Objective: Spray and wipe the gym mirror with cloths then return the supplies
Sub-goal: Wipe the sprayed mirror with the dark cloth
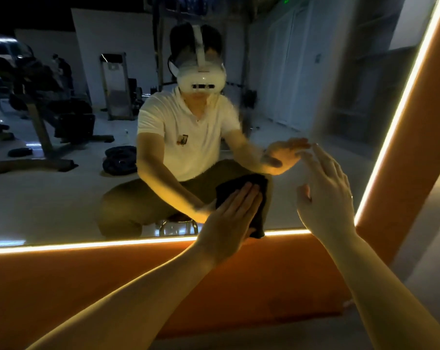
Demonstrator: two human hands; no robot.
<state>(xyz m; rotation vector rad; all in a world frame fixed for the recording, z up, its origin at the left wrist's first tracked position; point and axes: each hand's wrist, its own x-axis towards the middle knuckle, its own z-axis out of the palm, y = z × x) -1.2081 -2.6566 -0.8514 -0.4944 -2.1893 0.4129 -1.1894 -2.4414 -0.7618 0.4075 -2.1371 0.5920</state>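
1. Head view (the only one): left hand (231,213) reaching up from the lower left on a nearly straight forearm, palm flat against a black cloth (259,221), fingers straight and held together, gripping nothing.
2. Cloth pinned between that palm and the mirror (62,198), low on the glass, with its bottom edge hanging down over the lit lower border.
3. Right hand (325,198) raised to the right of the cloth, back of the hand toward the camera, fingers straight and fanned apart, thumb out to the side, holding nothing. Topmost fingertip very close to its own reflection (cannot tell whether actually touching the glass).
4. Both hands well apart from each other, right one higher than the left.
5. Warm light strip (113,245) along the mirror's bottom edge and up its right side, with an orange panel (113,286) below and beside it.
6. In the reflection: a crouching person in a white shirt and a white headset, arms stretched forward; behind, a dim gym floor with a pile of weight plates (119,160) and exercise machines, somewhat blurred.
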